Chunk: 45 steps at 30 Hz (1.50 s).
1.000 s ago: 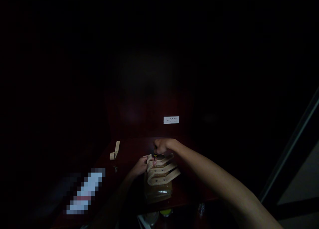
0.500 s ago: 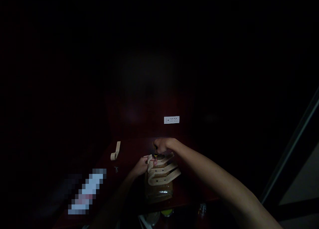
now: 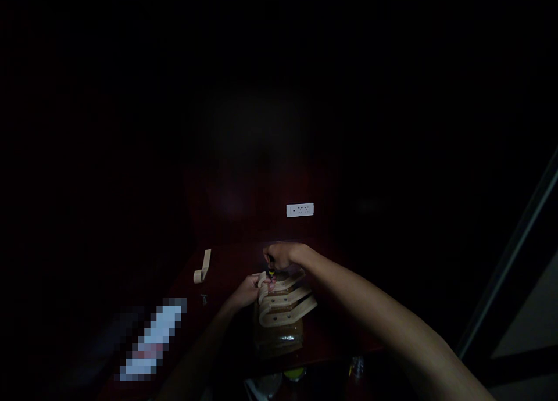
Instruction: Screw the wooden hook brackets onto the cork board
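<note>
My right hand (image 3: pixel 281 256) is closed around the black and yellow handle of a screwdriver (image 3: pixel 271 271), which points down at the far end of a brown, shiny wrapped block (image 3: pixel 279 340). Several pale wooden J-shaped hooks (image 3: pixel 283 318) with dark screw holes lie side by side across the block, curled ends to the left. At the farthest hook (image 3: pixel 262 277), my left hand (image 3: pixel 247 290) has its fingers closed about the curl, with fingertips beside the screwdriver's tip. The tip itself and any screw under it are too dark and small to make out.
A loose wooden hook (image 3: pixel 203 269) lies on the dark red table (image 3: pixel 231 256) to the left, with a few small screws (image 3: pixel 203 300) nearer me. A blurred-out pale sheet (image 3: pixel 152 340) is at front left. A white socket panel (image 3: pixel 300 210) is on the wall. Containers (image 3: pixel 294 373) stand below the table edge.
My right hand has turned slightly on the screwdriver, its fingers shifting a little left. My left hand stays at the same hook. The view has shifted very slightly.
</note>
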### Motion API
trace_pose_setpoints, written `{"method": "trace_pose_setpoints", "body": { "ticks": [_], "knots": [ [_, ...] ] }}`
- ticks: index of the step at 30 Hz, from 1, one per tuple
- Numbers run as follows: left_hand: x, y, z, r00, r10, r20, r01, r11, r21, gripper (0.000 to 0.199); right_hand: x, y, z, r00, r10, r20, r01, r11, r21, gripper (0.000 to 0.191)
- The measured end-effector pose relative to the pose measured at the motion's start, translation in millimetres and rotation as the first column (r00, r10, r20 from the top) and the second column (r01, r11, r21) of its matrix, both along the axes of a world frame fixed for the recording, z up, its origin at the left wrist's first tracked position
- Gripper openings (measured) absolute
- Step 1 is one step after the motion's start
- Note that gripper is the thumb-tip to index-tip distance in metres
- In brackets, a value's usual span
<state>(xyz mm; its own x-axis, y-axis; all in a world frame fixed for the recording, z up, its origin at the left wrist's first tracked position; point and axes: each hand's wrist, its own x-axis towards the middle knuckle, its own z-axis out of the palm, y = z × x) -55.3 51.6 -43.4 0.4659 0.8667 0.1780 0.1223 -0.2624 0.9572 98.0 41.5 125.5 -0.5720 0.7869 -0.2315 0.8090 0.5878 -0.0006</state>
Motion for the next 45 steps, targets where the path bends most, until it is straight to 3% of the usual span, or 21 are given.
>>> {"method": "trace_pose_setpoints", "body": {
  "ticks": [8, 14, 20, 28, 38, 45],
  "knots": [
    [-0.6, -0.8, -4.1, 1.0, 0.005, 0.029, -0.004, 1.0, -0.023, 0.039, -0.5, -2.1, 2.5, 1.0, -0.024, -0.005, 0.024, 1.0, -0.01, 0.027],
    [0.1, -1.7, -1.3, 1.0, 0.017, 0.012, -0.017, 1.0, -0.005, 0.037, -3.4, 5.0, 0.1, 0.995, -0.092, 0.035, 0.093, 0.995, -0.031, 0.037],
    [-1.1, 2.9, -7.6, 1.0, 0.011, 0.021, -0.011, 1.0, -0.004, 0.038, -2.3, -2.5, 5.9, 0.999, -0.02, -0.027, 0.02, 1.0, -0.011, 0.043],
    [-2.7, 1.1, -5.0, 0.999, 0.034, -0.026, -0.034, 0.999, 0.002, 0.037, -6.0, -4.7, 6.7, 0.999, 0.005, 0.035, -0.006, 1.0, 0.027, 0.027],
    [-2.2, -2.3, -1.0, 0.999, 0.032, -0.022, -0.032, 0.999, -0.004, 0.035, -12.3, -5.1, 6.0, 0.997, -0.077, 0.006, 0.077, 0.996, 0.034, 0.049],
    [-2.8, -1.4, -2.8, 0.999, 0.032, -0.024, -0.032, 0.999, -0.033, 0.037, -5.3, -15.8, 5.7, 0.999, 0.016, -0.042, -0.013, 0.997, 0.075, 0.032]
  ]
}}
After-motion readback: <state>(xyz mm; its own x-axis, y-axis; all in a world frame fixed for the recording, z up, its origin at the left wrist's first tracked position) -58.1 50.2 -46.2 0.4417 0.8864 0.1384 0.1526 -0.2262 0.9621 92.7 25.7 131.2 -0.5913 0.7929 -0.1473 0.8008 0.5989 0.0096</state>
